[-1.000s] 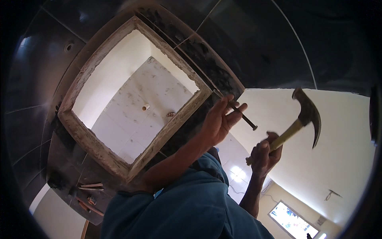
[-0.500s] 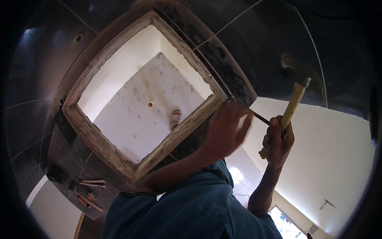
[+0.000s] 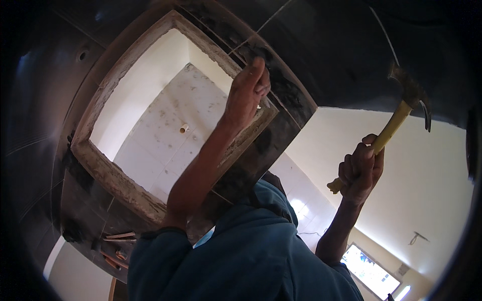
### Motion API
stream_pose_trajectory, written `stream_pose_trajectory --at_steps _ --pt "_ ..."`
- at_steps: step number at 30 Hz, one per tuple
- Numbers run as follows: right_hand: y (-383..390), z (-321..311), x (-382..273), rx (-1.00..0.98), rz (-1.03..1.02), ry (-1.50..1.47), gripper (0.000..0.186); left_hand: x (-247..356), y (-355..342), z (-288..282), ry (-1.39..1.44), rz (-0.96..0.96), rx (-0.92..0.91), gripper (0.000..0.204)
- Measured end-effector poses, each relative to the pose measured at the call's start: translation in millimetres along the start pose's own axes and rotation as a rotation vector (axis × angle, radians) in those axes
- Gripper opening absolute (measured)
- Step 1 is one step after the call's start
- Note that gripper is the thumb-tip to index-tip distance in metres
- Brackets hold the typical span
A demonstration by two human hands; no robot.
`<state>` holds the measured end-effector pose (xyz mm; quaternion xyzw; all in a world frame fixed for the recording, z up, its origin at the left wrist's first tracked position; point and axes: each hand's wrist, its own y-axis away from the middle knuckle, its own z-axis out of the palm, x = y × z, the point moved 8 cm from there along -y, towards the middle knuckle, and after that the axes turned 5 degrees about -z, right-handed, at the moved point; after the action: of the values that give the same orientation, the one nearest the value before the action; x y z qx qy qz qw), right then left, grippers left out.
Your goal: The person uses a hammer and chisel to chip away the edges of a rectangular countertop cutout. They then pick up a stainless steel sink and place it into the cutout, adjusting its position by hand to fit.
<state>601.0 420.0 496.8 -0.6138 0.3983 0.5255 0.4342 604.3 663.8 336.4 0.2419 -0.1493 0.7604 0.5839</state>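
My right hand (image 3: 362,168) is wrapped round the yellow handle of a claw hammer (image 3: 394,125). The hammer is raised at the right, its dark metal head up and its claw to the right. My left hand (image 3: 247,94) is closed, knuckles up, at the right-hand edge of a square opening (image 3: 120,188) cut in a dark tiled surface. What its fingers hold, if anything, is hidden. The opening's rim is rough, grey-brown and chipped, and my left forearm crosses over it.
Below the opening lies a pale stained floor with a short pipe stub (image 3: 184,129). Several tools (image 3: 118,251) rest on dark tiles (image 3: 90,200) at lower left. A round hole (image 3: 82,54) is at upper left. A pale wall (image 3: 416,175) stands at right, a bright window (image 3: 370,271) at lower right.
My left hand has moved up and left, from beside my right hand to the rim. The hammer has shifted right. The dark thin rod between my hands is no longer visible, nor is the foot.
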Motion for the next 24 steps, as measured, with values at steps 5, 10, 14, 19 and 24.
stream_pose_trajectory --at_steps 5,10,14,19,24 --pt "12 -5 1 0.030 0.014 -0.025 0.032 -24 -8 3 -0.107 -0.070 -0.140 0.050" --pt "27 -11 2 0.044 0.053 0.031 0.032 -41 -4 16 -0.177 -0.082 -0.129 0.044" --pt "36 -15 2 0.029 0.073 0.066 0.032 -46 -4 20 -0.202 -0.117 -0.088 0.043" --pt "40 -11 -1 -0.005 0.079 0.175 0.032 -59 -7 17 -0.359 -0.125 -0.315 0.044" --pt "33 -8 -9 -0.041 0.056 0.359 0.033 -64 5 31 -0.524 -0.210 -0.339 0.039"
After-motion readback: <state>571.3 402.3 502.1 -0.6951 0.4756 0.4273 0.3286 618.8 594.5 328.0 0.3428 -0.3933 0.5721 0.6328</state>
